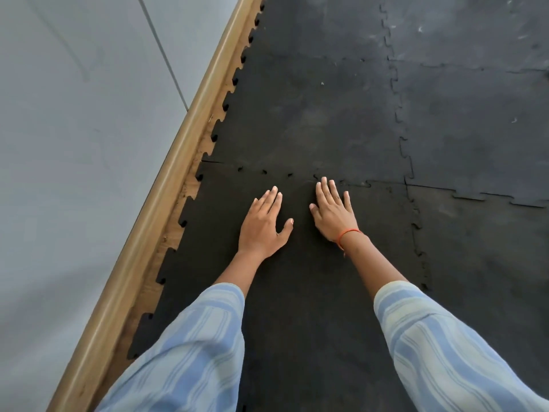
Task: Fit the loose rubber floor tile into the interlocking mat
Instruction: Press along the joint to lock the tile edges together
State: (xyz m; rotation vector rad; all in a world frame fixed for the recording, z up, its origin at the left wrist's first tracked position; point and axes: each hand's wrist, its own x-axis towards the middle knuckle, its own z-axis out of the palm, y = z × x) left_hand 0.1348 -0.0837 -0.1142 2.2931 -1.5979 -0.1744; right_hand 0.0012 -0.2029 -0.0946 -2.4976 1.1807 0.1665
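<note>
A black rubber floor tile (300,281) with toothed edges lies on the floor under my arms. Its far edge meets the interlocking mat (312,114) along a seam where a few small gaps show between the teeth. My left hand (263,226) rests flat on the tile, palm down, fingers pointing toward the seam. My right hand (332,208), with an orange thread on the wrist, also lies flat, its fingertips touching the seam. Neither hand holds anything.
A wooden skirting board (166,179) runs diagonally along the tile's left side, with a grey wall (74,129) beyond it. More dark mat tiles (481,123) lie to the right, one seam slightly lifted at the far right.
</note>
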